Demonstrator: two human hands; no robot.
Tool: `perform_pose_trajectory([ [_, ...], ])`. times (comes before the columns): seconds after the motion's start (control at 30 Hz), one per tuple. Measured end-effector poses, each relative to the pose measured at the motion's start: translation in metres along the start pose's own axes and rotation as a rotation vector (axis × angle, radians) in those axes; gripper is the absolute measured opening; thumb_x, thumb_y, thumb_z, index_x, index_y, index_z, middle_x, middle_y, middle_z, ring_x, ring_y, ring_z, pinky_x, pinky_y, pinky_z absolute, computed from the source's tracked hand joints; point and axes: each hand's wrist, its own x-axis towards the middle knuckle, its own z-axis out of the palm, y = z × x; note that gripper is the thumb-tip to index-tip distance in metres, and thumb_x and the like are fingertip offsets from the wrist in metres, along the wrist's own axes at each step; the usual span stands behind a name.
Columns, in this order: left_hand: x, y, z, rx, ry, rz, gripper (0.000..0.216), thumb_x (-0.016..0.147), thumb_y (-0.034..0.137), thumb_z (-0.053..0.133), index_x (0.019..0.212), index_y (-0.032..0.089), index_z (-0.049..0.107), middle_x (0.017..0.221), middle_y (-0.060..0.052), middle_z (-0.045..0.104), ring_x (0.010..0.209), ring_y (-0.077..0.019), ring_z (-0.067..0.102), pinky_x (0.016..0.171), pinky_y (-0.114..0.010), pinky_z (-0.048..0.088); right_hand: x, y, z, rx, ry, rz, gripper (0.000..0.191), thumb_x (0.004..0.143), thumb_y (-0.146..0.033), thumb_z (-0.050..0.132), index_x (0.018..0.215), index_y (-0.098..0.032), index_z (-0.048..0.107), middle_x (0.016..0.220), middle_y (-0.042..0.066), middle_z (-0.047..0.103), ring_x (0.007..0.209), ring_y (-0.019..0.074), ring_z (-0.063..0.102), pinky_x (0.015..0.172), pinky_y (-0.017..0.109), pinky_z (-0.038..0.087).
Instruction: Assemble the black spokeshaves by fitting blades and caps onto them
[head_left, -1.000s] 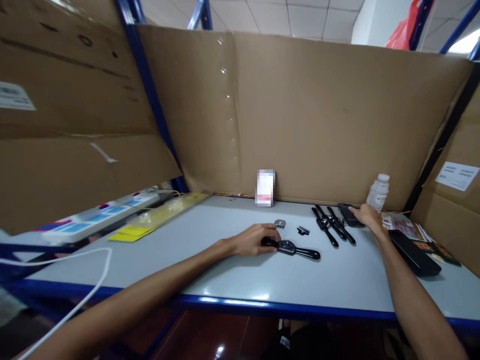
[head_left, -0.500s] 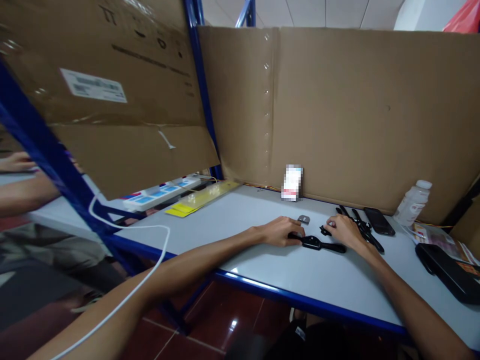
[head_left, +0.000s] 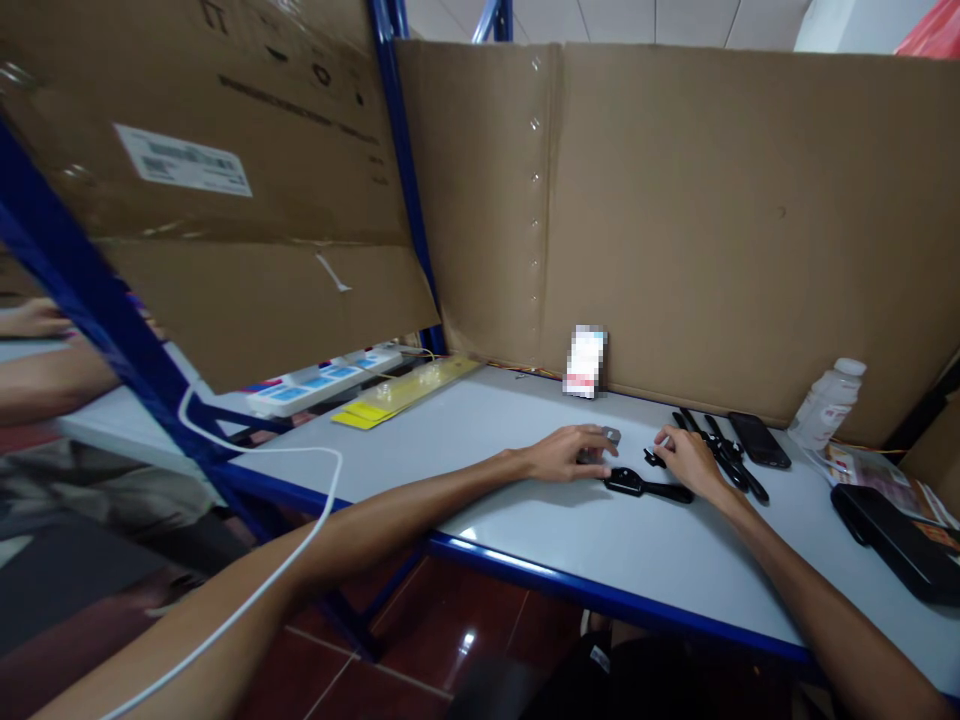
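Observation:
A black spokeshave [head_left: 634, 484] lies on the table in front of me, its left handle partly hidden by my left hand [head_left: 574, 453]. That hand is open, thumb and fingers spread, with the thumb close to the tool's left end. Just past its fingertips is a small flat grey blade [head_left: 611, 436], partly covered by them. My right hand [head_left: 686, 458] is closed in a pinch at a small black metal part [head_left: 652, 457], which pokes out from the fingertips. Several more black spokeshaves [head_left: 739, 470] lie together beyond my right hand.
Against the cardboard wall [head_left: 720, 220] leans a phone with a blurred screen [head_left: 586, 362]. To the right are a dark phone [head_left: 759, 440], a clear bottle [head_left: 827, 405] and a black case [head_left: 892, 540]. A yellow package [head_left: 405, 395] and power strip [head_left: 322, 382] lie left. A white cable [head_left: 300, 548] crosses my left arm.
My left hand has let go of the spokeshave's left handle; its fingers have spread and reached toward the grey blade. My right hand has barely moved.

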Motion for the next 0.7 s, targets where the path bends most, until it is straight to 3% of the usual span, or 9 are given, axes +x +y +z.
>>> perform_pose_trajectory([
  [0.1,0.003,-0.016,0.001,0.016,0.081,-0.054,0.036,0.105,0.039,0.051,0.134,0.019,0.059,0.129,-0.012,0.062,0.116,-0.0249,0.061,0.1,-0.044,0.05,-0.001,0.0,-0.003,0.037,-0.008,-0.045,0.036,0.099,-0.039,0.063,0.128,-0.019,0.061,0.128,0.009,0.064,0.107,0.0222,0.066,0.091,0.045,0.057],
  [0.2,0.004,-0.031,0.002,0.041,0.069,-0.068,0.036,0.102,0.038,0.061,0.131,0.017,0.059,0.134,-0.011,0.06,0.12,-0.0271,0.06,0.103,-0.051,0.05,-0.004,-0.001,-0.008,0.059,-0.061,-0.102,0.034,0.098,-0.039,0.063,0.126,-0.019,0.063,0.126,0.009,0.064,0.106,0.022,0.066,0.091,0.044,0.057],
  [0.43,0.002,-0.05,0.009,0.083,0.06,-0.137,0.035,0.1,0.037,0.064,0.127,0.016,0.061,0.127,-0.01,0.062,0.11,-0.0243,0.064,0.094,-0.046,0.056,-0.009,-0.003,-0.016,0.087,-0.145,-0.104,0.035,0.098,-0.039,0.064,0.125,-0.018,0.062,0.124,0.009,0.065,0.104,0.0216,0.066,0.088,0.043,0.058],
  [0.7,0.003,-0.051,0.007,0.083,0.026,-0.144,0.035,0.099,0.038,0.065,0.127,0.016,0.062,0.128,-0.01,0.062,0.111,-0.0247,0.064,0.095,-0.047,0.056,-0.01,-0.004,-0.021,0.096,-0.205,-0.096,0.036,0.097,-0.039,0.065,0.125,-0.017,0.062,0.125,0.009,0.065,0.105,0.0222,0.066,0.089,0.044,0.057],
])
